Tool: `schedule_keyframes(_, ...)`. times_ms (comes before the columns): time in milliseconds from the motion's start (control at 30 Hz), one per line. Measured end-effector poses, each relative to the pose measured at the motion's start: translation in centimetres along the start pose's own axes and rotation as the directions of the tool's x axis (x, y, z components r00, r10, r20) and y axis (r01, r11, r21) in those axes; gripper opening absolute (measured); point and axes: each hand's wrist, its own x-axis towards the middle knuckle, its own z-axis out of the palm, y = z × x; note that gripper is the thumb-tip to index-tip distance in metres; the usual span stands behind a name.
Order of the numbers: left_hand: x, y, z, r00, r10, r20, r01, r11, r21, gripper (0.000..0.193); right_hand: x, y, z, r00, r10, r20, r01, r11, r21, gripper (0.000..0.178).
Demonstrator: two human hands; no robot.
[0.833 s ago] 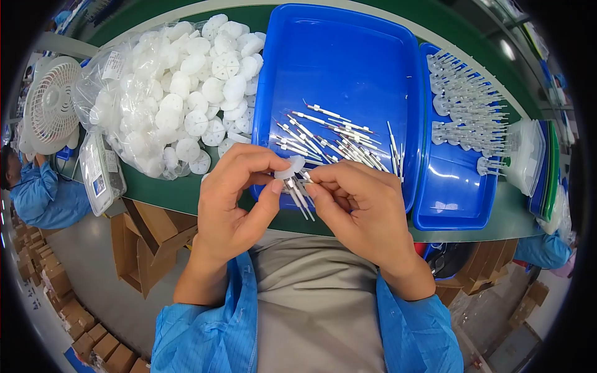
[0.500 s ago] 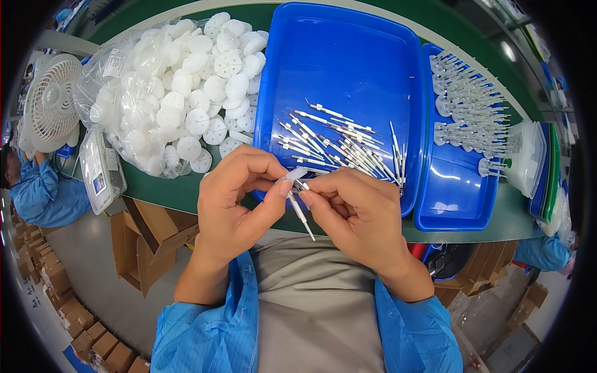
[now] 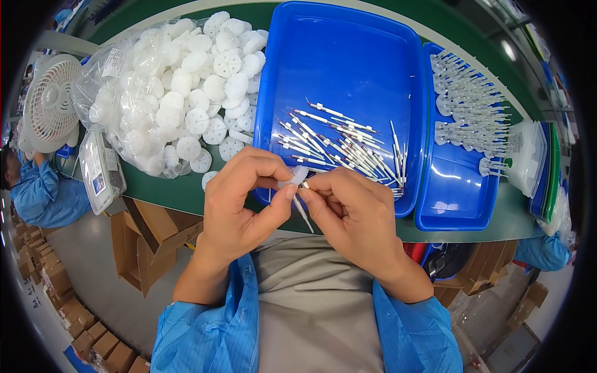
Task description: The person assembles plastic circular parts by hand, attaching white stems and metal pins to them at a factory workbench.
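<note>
Between finger and thumb, my left hand [image 3: 247, 202] pinches a translucent white plastic disc [image 3: 300, 173], seen nearly edge-on. My right hand [image 3: 357, 217] closes on a thin white stick-like part [image 3: 302, 212] that slants down toward my lap and meets the disc at my fingertips. How the two join is hidden by the fingers. Just beyond my hands lies a large blue tray [image 3: 348, 56], with a heap of similar white sticks [image 3: 348, 146] with dark red, wire-thin ends in its near half. A pile of white slotted discs [image 3: 197, 121] spills from a clear bag to the left.
A smaller blue tray [image 3: 451, 193] on the right holds rows of discs with upright pins [image 3: 466, 105]. A white fan [image 3: 53, 105] and a clear plastic box [image 3: 102, 174] stand at the left. Cardboard boxes [image 3: 146, 248] sit below the green table edge; another person [image 3: 46, 193] is at far left.
The disc has turned and shifted slightly right in my left fingers. The stick's lower end has swung up a little, and both hands have drawn closer together.
</note>
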Motion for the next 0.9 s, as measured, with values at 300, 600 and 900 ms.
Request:
schedule_keyframes(300,0.3,0.1,-0.2,0.954,0.299,0.03,-0.3,0.94,0.16,0.035,-0.1,0.4,0.3,0.978,-0.188,-0.089,0.182,0.981,-0.069,0.022)
schedule_keyframes(600,0.6,1.5,-0.4,0.955,0.292,0.06,-0.297,0.914,0.276,0.033,-0.3,0.4,0.3,0.978,-0.193,-0.073,0.188,0.979,-0.071,0.023)
schedule_keyframes(900,-0.4,0.6,0.5,0.978,0.154,-0.141,-0.152,0.988,0.026,0.028,-0.2,0.1,0.2,0.981,-0.178,-0.078,0.174,0.983,-0.054,0.024)
